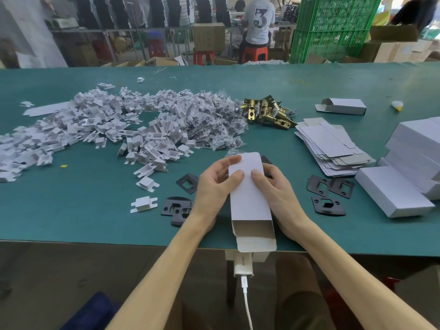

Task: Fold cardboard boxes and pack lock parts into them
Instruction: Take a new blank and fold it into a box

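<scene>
A white cardboard box [250, 201] lies lengthwise in front of me, its near end open with the flap hanging over the table edge. My left hand [214, 184] grips its far left side, thumb on top. My right hand [276, 186] grips the far right side, thumb pressed on the top face. Black strike plates [327, 204] lie right of my hands, and more black plates [176, 208] lie to the left. Brass latch bolts [266, 111] are piled at mid table. Flat box blanks [331, 146] are stacked to the right.
A wide heap of white plastic inserts [95, 129] and bagged screws [214, 122] covers the left half of the green table [95, 217]. Folded white boxes [400, 189] stack at the right edge; one folded box [341, 106] lies farther back. A person sits on a red stool beyond.
</scene>
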Available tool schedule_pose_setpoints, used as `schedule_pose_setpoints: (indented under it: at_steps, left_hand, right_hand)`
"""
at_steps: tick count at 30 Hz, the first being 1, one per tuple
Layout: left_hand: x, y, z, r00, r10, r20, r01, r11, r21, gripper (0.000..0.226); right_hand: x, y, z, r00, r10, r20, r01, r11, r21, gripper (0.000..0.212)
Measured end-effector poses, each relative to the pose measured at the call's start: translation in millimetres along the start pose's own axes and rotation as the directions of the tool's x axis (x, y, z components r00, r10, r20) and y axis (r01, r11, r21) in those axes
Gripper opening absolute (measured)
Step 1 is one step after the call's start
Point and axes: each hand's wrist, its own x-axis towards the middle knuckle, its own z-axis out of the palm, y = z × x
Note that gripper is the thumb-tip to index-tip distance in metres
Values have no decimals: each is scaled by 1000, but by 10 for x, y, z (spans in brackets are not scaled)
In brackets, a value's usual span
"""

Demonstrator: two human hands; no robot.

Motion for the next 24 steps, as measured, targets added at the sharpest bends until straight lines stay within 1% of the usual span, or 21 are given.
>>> schedule_pose_setpoints:
  at_steps: [3,7,13,24]
  left_hand:
    - [2,-3,6,1000,-12,-4,12,1000,0,31]
    - [-2,-6,10,1000,-19,-11,19,1000,3,29]
    - [-7,-14,24,1000,0,-6,0,998,58,25]
    - [-31,34,53,1000,-7,-1,7,995,102,25]
  right_hand:
    - [0,1,-9,1000,1,-9,-1,1000,19,35]
    - [1,-2,-13,1000,-13,4,13,1000,9,30]
    - [-3,-5,-12,1000,-23,20,23,999,24,29]
    - [-16,-17,-7,999,-28,23,27,999,26,33]
